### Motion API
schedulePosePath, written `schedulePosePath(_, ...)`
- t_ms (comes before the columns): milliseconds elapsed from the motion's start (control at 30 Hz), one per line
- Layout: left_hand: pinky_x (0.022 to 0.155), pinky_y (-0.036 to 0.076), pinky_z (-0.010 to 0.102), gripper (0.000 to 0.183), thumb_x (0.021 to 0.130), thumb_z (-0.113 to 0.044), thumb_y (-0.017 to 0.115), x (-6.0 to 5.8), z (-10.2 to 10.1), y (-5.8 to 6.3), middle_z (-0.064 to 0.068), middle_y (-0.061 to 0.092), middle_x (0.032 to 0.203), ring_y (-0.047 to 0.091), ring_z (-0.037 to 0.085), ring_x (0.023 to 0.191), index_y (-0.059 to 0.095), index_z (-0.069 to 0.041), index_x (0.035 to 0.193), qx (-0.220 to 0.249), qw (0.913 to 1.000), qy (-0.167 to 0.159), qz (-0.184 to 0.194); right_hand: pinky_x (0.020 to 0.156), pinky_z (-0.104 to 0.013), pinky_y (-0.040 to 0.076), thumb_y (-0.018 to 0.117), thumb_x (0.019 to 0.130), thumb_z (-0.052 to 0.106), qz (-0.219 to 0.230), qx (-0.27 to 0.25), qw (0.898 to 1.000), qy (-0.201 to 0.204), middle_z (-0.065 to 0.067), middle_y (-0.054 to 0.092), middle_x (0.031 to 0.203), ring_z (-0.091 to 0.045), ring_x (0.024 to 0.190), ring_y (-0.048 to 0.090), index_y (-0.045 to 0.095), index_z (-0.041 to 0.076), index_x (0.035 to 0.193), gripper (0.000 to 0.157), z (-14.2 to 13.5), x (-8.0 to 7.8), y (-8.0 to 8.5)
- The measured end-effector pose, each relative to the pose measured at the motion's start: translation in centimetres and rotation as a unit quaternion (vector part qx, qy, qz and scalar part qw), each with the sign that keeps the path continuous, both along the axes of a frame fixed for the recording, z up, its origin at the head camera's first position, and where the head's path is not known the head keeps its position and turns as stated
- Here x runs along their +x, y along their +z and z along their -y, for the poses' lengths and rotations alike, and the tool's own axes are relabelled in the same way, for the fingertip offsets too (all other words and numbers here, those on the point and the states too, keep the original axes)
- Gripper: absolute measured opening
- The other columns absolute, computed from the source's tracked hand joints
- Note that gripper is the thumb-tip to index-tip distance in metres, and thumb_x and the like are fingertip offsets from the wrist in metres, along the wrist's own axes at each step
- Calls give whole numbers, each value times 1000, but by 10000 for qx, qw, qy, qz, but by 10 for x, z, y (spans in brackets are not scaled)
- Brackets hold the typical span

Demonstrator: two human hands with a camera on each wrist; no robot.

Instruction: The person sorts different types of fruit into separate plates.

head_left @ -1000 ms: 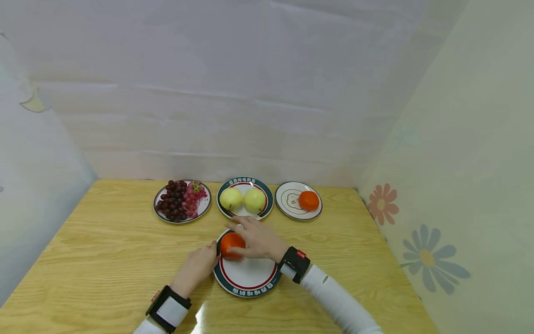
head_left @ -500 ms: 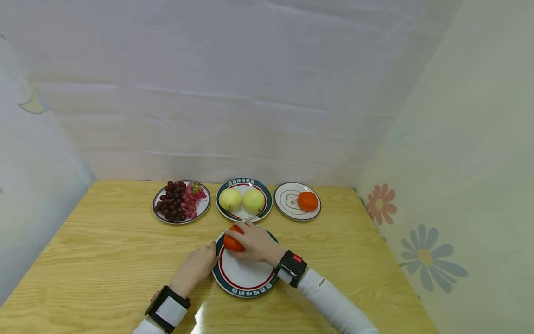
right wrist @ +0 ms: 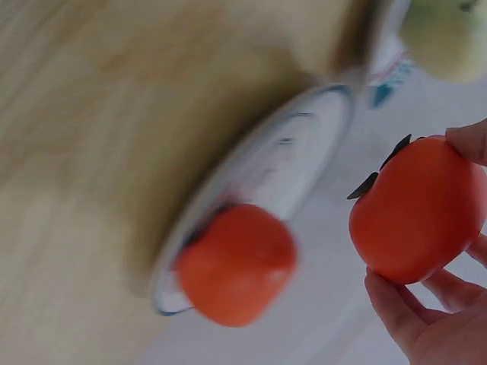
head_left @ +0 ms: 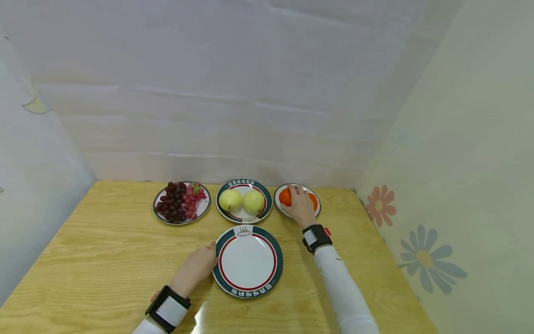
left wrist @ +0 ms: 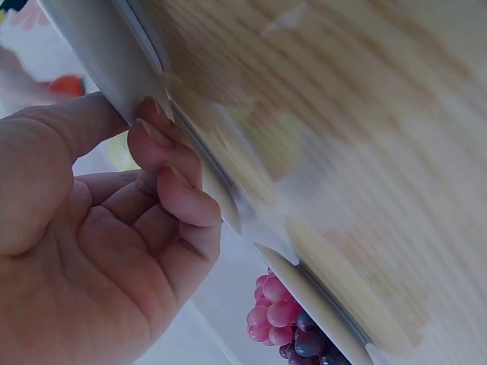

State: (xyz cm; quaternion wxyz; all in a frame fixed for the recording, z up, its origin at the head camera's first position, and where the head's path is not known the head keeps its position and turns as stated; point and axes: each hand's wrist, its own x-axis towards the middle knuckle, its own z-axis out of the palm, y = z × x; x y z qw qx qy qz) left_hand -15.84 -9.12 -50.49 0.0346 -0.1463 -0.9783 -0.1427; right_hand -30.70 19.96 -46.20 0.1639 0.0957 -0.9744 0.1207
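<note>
My left hand (head_left: pixel 196 265) grips the left rim of a large white plate (head_left: pixel 249 262) with a dark green border. In the left wrist view its thumb and curled fingers (left wrist: pixel 186 199) hold the plate's edge. At the back right, my right hand (head_left: pixel 301 208) holds an orange-red persimmon (right wrist: pixel 418 213) between thumb and fingertips. That persimmon is above a small white plate (right wrist: pixel 312 137), apart from it in the right wrist view. Another persimmon (right wrist: pixel 237 266) lies on the small plate, partly hidden by my hand in the head view.
Left of the small plate, a green-bordered plate (head_left: pixel 221 191) bears two yellow-green pears (head_left: pixel 253 202). Farther left is a plate (head_left: pixel 205 208) with dark grapes (head_left: pixel 172 204) and pink grapes (head_left: pixel 191 204). A pale wall (head_left: pixel 233 116) rises behind the wooden table (head_left: pixel 125 260).
My right hand has taken the persimmon off the large plate and carried it right and back to above the small plate. My left hand has stayed at the large plate's rim.
</note>
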Motion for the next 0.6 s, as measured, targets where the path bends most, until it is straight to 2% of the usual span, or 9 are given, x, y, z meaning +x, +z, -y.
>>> schedulePosePath(133,53,50,42,35,82,-14,67,1,0,0,20,66,74,63,30,64,58,12,104,52,10000,-18,-13,77,-52,54,72,76,32,245,516,9984,-46,-18,52,124,-38,106,52,52,8,126,59,-11,-6,-22)
schedulePosePath(267,53,51,42,37,82,-15,68,2,0,-1,21,66,75,63,30,64,59,12,106,45,10000,12,-29,76,-51,54,73,76,31,198,815,9965,44,-18,53,124,-38,106,53,53,8,125,58,-13,-6,-31)
schedulePosePath(433,53,50,42,37,82,-15,68,2,0,2,21,66,75,63,30,64,58,12,106,47,10000,18,48,82,-50,53,72,77,29,354,850,9957,93,-19,53,123,-35,108,50,53,7,127,57,-15,-11,-39)
schedulePosePath(600,52,50,42,36,81,-13,69,2,0,4,21,66,74,63,30,62,59,12,105,31,9999,10,-114,92,-51,48,70,81,33,695,758,9944,240,-20,46,130,-36,117,43,46,8,133,63,-17,-15,-41)
